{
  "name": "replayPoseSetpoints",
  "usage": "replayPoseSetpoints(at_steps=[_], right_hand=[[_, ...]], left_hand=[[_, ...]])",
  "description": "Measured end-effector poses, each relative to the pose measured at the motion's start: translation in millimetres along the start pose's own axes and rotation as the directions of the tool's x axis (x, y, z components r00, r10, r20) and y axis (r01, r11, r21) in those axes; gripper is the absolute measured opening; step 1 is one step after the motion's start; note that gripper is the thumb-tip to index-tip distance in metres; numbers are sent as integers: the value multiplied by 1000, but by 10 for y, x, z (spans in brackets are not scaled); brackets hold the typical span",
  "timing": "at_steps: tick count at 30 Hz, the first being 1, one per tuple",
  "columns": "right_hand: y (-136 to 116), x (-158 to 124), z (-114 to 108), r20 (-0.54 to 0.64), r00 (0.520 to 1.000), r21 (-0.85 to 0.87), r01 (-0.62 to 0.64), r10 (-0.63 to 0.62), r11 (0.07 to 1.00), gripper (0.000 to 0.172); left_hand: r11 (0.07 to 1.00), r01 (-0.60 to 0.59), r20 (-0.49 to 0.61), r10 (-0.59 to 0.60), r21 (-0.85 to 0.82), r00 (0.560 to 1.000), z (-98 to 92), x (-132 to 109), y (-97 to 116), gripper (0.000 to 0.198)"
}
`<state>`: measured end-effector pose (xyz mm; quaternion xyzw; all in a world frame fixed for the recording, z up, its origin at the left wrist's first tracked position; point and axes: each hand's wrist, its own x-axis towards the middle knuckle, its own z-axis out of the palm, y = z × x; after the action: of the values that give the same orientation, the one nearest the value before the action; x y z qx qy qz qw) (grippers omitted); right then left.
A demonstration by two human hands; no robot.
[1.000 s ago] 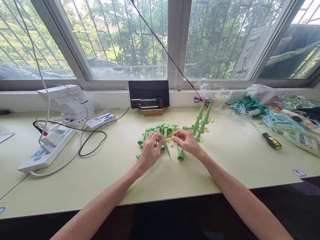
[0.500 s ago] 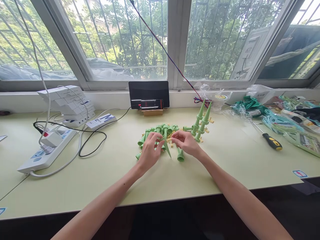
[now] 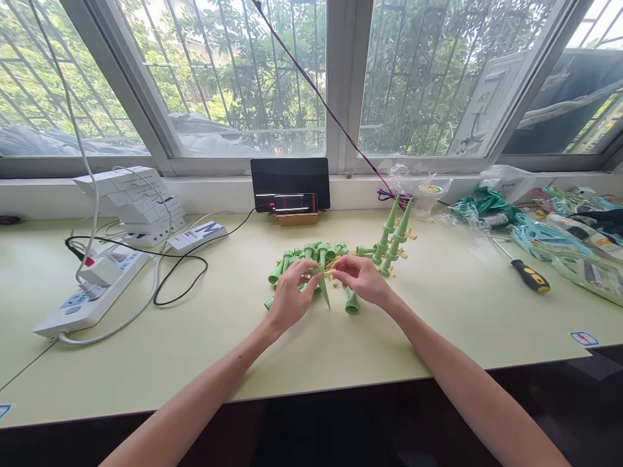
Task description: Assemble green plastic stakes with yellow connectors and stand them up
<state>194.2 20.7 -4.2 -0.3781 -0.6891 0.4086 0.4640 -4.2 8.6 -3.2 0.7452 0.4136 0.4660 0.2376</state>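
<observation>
My left hand [image 3: 293, 290] pinches a green plant watering spike [image 3: 324, 293] near its wide end, the tip slanting down toward the table. Close on its right, my right hand [image 3: 363, 279] has a small yellow valve [image 3: 329, 275] between thumb and fingertips, at the side of the spike. Whether the two parts touch is too small to tell. Behind both hands lies a pile of green spikes [image 3: 309, 250] with yellow valves among them. One loose green spike [image 3: 352, 303] lies under my right hand. Stacked green spikes with yellow valves [image 3: 400, 233] stand upright to the right.
A black tablet [image 3: 290, 175] with a phone before it leans at the windowsill. On the left are a power strip [image 3: 92, 295], cables and stacked white boxes [image 3: 141, 201]. A screwdriver [image 3: 529, 275] and plastic-wrapped items [image 3: 549, 237] lie on the right of the table [image 3: 311, 363].
The spike in my left hand has tilted slightly, its tip shifting a little left. My right hand has moved slightly left, bringing the yellow valve up to the spike's side.
</observation>
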Motion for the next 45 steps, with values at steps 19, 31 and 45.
replayPoseSetpoints(at_steps=[19,31,45], right_hand=[[-36,-13,3,13,1000,-29,23,-23,999,25],[7,-16,16,-34,998,-36,59,-61,998,26],[-49,-20,7,-18,999,-35,34,-34,999,31]], left_hand=[[992,61,20,-59,-107,998,-4,10,11,18],[972,170,30,-167,-162,985,-15,10,42,26],[991,-68,-29,65,-118,997,11,8,26,15]])
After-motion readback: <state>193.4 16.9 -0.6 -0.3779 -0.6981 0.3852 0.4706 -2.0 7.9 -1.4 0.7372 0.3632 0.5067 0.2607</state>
